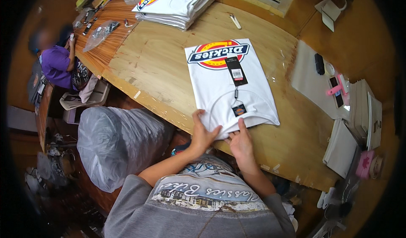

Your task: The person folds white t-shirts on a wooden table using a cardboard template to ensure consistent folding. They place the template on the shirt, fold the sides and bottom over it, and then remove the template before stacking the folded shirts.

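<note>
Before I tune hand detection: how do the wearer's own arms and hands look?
Left hand and right hand: ungloved, five-fingered. Forearms uncovered, no watch or cables visible. Plain grey short sleeves, part of a grey T-shirt with a printed chest.

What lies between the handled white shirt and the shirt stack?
Bare wooden tabletop separates shirt and stack in the head view; a small pale tool lies right of the stack.
</note>
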`<state>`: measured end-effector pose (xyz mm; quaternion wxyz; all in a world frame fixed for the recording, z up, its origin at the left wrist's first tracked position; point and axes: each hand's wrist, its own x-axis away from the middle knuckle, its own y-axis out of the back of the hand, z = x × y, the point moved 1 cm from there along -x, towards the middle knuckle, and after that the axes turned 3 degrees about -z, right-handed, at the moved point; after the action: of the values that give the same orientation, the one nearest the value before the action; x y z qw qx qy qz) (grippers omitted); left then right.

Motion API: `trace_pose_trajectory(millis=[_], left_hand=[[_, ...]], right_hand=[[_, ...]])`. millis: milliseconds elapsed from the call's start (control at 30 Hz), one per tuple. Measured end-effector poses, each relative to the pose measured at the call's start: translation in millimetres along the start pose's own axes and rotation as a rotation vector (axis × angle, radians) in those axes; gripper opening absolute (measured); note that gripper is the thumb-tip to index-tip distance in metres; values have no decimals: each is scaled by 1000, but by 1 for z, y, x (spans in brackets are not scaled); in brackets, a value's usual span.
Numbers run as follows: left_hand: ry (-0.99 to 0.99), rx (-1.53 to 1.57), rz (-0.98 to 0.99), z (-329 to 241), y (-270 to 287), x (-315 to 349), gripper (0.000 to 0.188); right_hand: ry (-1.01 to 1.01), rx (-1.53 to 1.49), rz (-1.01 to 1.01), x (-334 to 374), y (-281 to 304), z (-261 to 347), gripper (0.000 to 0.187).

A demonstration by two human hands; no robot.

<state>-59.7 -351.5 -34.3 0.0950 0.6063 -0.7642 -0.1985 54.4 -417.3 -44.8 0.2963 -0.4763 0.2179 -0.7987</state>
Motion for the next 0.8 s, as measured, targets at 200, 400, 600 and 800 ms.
trace_pose_trajectory(millis=[200,400,600,800], left_hand=[[-63,108,68,-3,-8,9,78],[844,941,100,7,43,-76,78],[553,1030,433,29,82,-157,24],[113,1007,255,-1,157,-244,13]], right_hand=[[314,64,-63,-32,3,1,47],[418,223,30,-14,8,24,58],[613,423,104,-17,-39,30,60],[734,380,211,-75,-162,50,58]])
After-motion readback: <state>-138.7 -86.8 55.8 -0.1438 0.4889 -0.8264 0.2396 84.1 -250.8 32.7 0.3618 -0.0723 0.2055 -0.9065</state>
